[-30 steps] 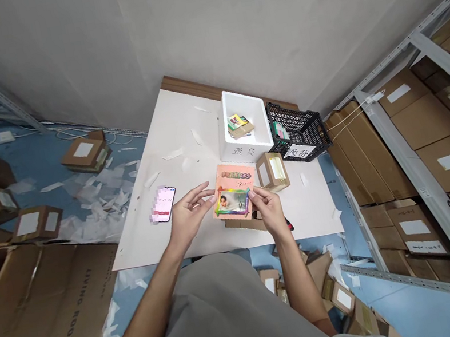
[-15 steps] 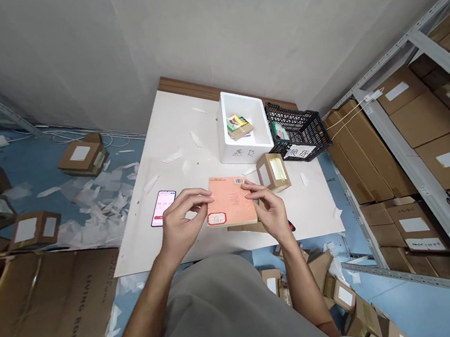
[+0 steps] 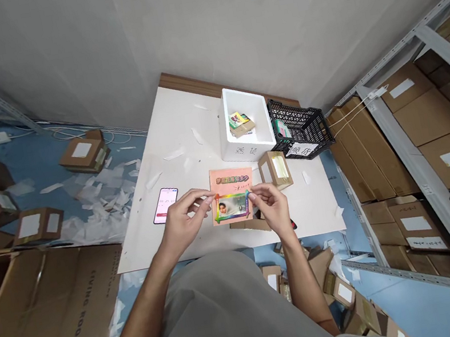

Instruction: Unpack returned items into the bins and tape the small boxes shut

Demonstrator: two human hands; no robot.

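Observation:
A thin pink book (image 3: 232,188) is held up over the front of the table, its cover with a rainbow-framed picture facing me. My left hand (image 3: 188,218) pinches its left edge between thumb and fingers. On the opposite edge, my right hand (image 3: 271,207) has the same kind of grip. Beneath the book lies a cardboard box (image 3: 252,224), mostly covered from view. A phone (image 3: 165,205) with a lit pink screen rests to the left of my left hand. Just beyond my right hand stands a small taped carton (image 3: 275,170).
A white foam box (image 3: 248,150) with several booklets inside stands at the table's back, beside a black plastic crate (image 3: 303,131). Paper scraps lie on the white table (image 3: 176,127). Cartons and shredded paper cover the floor at left; a shelf (image 3: 431,178) of boxes stands at right.
The book has been turned over in my hands: its plain back with the barcode showed before, and the picture cover shows now. Both hands still hold its edges.

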